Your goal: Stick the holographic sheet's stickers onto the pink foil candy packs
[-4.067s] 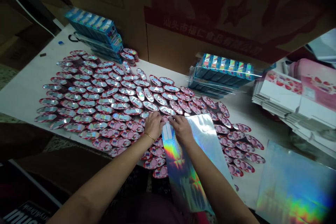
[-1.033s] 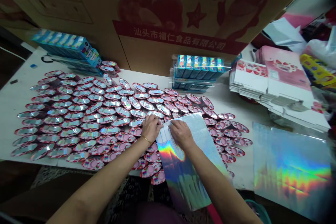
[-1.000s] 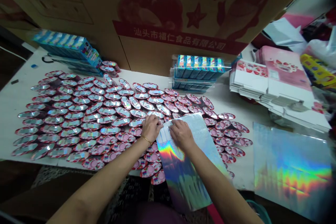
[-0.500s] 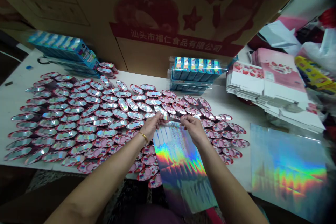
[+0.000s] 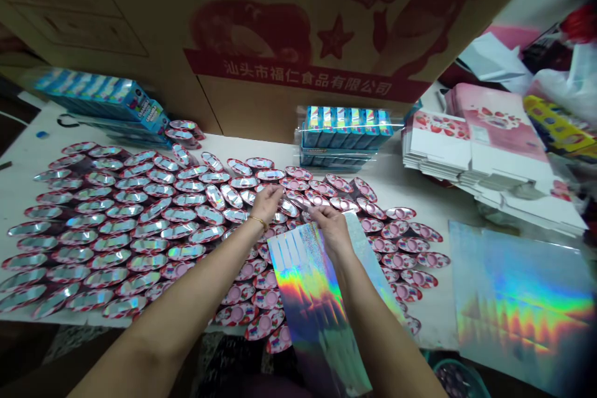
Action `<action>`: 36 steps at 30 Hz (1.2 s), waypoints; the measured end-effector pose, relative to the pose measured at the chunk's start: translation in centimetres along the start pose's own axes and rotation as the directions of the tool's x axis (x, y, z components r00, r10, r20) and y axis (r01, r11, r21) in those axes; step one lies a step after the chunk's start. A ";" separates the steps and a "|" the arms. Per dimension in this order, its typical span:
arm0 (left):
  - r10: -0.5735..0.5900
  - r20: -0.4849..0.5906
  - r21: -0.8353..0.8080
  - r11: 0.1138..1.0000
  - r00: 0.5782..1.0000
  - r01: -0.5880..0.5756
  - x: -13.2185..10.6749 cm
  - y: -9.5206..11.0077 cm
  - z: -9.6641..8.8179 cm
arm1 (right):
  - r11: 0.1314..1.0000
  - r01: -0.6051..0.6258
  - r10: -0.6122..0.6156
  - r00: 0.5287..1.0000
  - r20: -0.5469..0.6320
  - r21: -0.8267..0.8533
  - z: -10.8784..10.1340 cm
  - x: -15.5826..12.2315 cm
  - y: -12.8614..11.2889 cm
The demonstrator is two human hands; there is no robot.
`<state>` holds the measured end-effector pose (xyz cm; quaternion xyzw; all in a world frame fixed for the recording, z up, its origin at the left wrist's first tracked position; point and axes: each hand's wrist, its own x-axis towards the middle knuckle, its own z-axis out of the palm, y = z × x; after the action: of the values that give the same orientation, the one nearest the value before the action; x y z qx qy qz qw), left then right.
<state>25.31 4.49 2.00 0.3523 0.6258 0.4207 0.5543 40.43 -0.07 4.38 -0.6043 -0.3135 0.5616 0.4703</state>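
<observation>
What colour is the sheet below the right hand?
The sheet is silvery with rainbow bands, clearest in the head view.

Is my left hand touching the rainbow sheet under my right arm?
Apart. The head view shows the left hand beyond the rainbow sheet's upper-left corner, with oval pieces visible in the gap.

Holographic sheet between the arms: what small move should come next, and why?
Many oval packs bear silver panels; others show pink centres, and the holographic sheet has bare white strips. So perhaps the left hand should press another panel onto a pink centre, though whether it holds one I cannot tell.
</observation>
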 end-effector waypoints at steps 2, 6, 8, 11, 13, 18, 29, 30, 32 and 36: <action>-0.127 0.088 -0.124 0.983 0.988 0.138 -0.3 0.4 0.0 | 1.000 0.006 -0.006 1.000 0.025 -0.010 -0.2 -0.2 -0.6; -0.261 0.227 -0.264 0.911 0.938 0.317 -1.1 1.3 0.3 | 1.000 -0.007 0.007 1.000 0.014 0.012 -0.5 0.0 -1.1; -0.247 0.212 -0.263 0.918 0.946 0.298 -1.1 1.6 0.3 | 1.000 -0.021 0.021 1.000 0.004 0.019 -0.5 0.4 -1.0; -0.147 0.158 -0.212 0.961 0.976 0.179 -0.5 1.5 0.4 | 0.999 -0.036 0.036 0.999 0.010 0.007 -0.2 1.5 -0.5; -0.086 0.105 -0.171 0.980 0.991 0.103 0.4 1.1 0.4 | 0.999 -0.025 0.026 1.000 0.011 -0.033 0.3 2.6 0.0; 0.143 -0.131 0.188 0.975 0.981 -0.117 3.6 0.2 0.5 | 0.876 0.185 -0.241 0.968 -0.072 -0.446 1.7 6.2 0.5; 0.420 -0.127 0.830 0.541 0.899 -0.135 4.5 -0.1 2.0 | 0.349 0.196 -0.427 0.904 0.031 -0.916 3.1 8.4 0.7; 0.422 -0.126 0.838 0.530 0.898 -0.131 4.6 0.0 2.0 | 0.345 0.195 -0.434 0.901 0.028 -0.918 3.1 8.5 0.7; 0.418 -0.154 0.827 0.550 0.895 -0.114 5.0 0.4 1.7 | 0.342 0.203 -0.464 0.885 0.022 -0.918 2.8 8.6 0.5; 0.418 -0.180 0.747 0.647 0.891 -0.152 3.9 1.0 -0.2 | 0.325 0.358 -0.562 0.817 0.126 -0.875 0.5 8.0 0.0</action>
<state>24.53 8.41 1.35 0.5577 0.7595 0.2805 0.1831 41.34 7.34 1.37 -0.6933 -0.6625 0.1001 0.2654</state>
